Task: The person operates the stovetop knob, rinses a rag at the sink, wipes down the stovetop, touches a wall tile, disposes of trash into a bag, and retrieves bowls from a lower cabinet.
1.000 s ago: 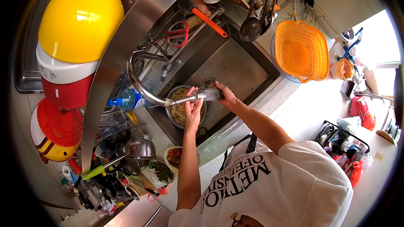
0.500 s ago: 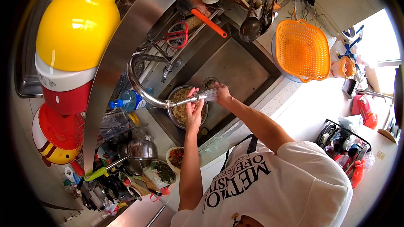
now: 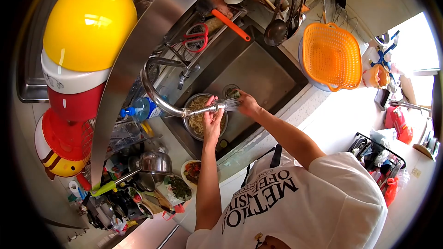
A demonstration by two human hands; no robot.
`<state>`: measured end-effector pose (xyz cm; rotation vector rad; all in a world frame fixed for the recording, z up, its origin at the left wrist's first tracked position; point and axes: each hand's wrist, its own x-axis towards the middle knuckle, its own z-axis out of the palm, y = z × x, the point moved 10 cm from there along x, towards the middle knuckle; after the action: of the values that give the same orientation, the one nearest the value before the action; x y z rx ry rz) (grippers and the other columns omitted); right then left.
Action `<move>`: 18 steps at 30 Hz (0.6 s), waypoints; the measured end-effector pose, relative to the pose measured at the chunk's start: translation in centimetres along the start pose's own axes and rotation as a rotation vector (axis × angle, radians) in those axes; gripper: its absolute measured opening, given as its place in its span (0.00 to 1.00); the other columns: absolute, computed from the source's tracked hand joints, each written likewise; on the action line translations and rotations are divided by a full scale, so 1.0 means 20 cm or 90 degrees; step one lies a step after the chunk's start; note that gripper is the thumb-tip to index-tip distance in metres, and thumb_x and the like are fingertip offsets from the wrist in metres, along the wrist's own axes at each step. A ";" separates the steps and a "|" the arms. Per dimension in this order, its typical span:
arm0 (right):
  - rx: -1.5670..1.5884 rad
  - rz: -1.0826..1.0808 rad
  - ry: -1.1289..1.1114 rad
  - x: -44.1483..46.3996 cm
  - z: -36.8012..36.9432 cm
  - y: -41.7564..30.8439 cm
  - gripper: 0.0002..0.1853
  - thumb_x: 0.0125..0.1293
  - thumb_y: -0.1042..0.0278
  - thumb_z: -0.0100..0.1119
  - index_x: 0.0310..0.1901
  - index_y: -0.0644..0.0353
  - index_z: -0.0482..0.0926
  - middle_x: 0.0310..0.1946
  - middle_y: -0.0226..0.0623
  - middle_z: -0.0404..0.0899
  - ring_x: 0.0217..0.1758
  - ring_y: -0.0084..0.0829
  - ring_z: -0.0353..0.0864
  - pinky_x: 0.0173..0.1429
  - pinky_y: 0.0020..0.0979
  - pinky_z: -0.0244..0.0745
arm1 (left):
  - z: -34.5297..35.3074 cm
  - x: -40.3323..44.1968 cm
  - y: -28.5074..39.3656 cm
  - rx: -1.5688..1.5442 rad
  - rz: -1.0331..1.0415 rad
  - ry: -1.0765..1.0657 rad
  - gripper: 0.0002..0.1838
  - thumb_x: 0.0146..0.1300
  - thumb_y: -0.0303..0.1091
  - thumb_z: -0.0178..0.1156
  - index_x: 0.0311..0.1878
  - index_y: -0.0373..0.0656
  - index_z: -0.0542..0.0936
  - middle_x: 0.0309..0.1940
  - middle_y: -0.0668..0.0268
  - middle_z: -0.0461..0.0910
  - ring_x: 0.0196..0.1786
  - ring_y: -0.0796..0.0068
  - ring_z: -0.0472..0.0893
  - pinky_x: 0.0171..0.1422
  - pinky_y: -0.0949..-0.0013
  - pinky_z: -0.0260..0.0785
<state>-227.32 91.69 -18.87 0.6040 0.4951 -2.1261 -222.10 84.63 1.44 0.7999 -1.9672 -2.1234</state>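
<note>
Here, left hand (image 3: 212, 124) around faucet (image 3: 177, 111).

The right hand (image 3: 249, 105) is sitting slightly farther from the faucet head (image 3: 218, 106) than half a second ago, and a small green piece (image 3: 236, 94) is now showing at its fingertips, where the earlier half-second picture is showing only curled fingers. The head view is also shifting a little, so the yellow bowl (image 3: 90, 20) is appearing higher and farther to the right than in that picture.
</note>
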 end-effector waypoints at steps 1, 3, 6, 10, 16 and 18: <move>-0.042 -0.043 -0.031 -0.01 0.01 -0.02 0.20 0.62 0.71 0.53 0.56 0.67 0.66 0.50 0.45 0.71 0.49 0.39 0.75 0.53 0.38 0.74 | 0.00 0.00 0.00 -0.008 -0.001 0.003 0.26 0.65 0.27 0.54 0.66 0.42 0.60 0.64 0.61 0.63 0.62 0.74 0.66 0.67 0.70 0.57; -0.104 -0.023 0.072 -0.05 -0.06 -0.03 0.25 0.61 0.73 0.55 0.59 0.69 0.62 0.51 0.46 0.71 0.49 0.40 0.76 0.53 0.39 0.75 | 0.01 0.00 0.00 -0.021 -0.005 0.005 0.26 0.65 0.27 0.54 0.66 0.42 0.60 0.64 0.61 0.62 0.63 0.73 0.65 0.67 0.70 0.56; -0.169 0.015 0.206 -0.15 -0.02 -0.08 0.28 0.61 0.72 0.57 0.60 0.72 0.59 0.51 0.46 0.71 0.49 0.40 0.76 0.51 0.40 0.76 | 0.01 0.00 -0.02 -0.035 -0.007 0.002 0.26 0.65 0.27 0.54 0.66 0.42 0.60 0.64 0.61 0.62 0.63 0.73 0.65 0.68 0.69 0.55; -0.074 0.060 -0.081 -0.11 0.14 -0.05 0.28 0.61 0.69 0.59 0.60 0.71 0.60 0.51 0.46 0.72 0.50 0.40 0.76 0.52 0.42 0.76 | 0.01 0.00 -0.02 -0.035 -0.003 0.001 0.26 0.65 0.27 0.54 0.66 0.42 0.60 0.64 0.61 0.62 0.63 0.73 0.65 0.68 0.69 0.55; 0.129 0.253 -0.161 -0.26 0.31 0.03 0.20 0.65 0.59 0.55 0.53 0.62 0.72 0.48 0.39 0.75 0.55 0.34 0.73 0.60 0.40 0.69 | 0.00 0.00 -0.01 0.000 0.000 -0.002 0.27 0.65 0.27 0.54 0.66 0.42 0.59 0.64 0.61 0.62 0.64 0.73 0.64 0.68 0.69 0.54; -0.004 0.140 -0.141 -0.20 0.25 0.01 0.19 0.66 0.59 0.53 0.54 0.61 0.72 0.48 0.38 0.75 0.55 0.32 0.73 0.60 0.39 0.68 | 0.01 0.00 -0.01 -0.008 0.004 0.002 0.27 0.65 0.27 0.54 0.66 0.42 0.59 0.64 0.61 0.62 0.64 0.73 0.64 0.68 0.69 0.54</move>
<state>-226.37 91.39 -12.55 0.3930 0.2980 -1.9520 -222.11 84.78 1.28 0.7930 -1.9509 -2.1272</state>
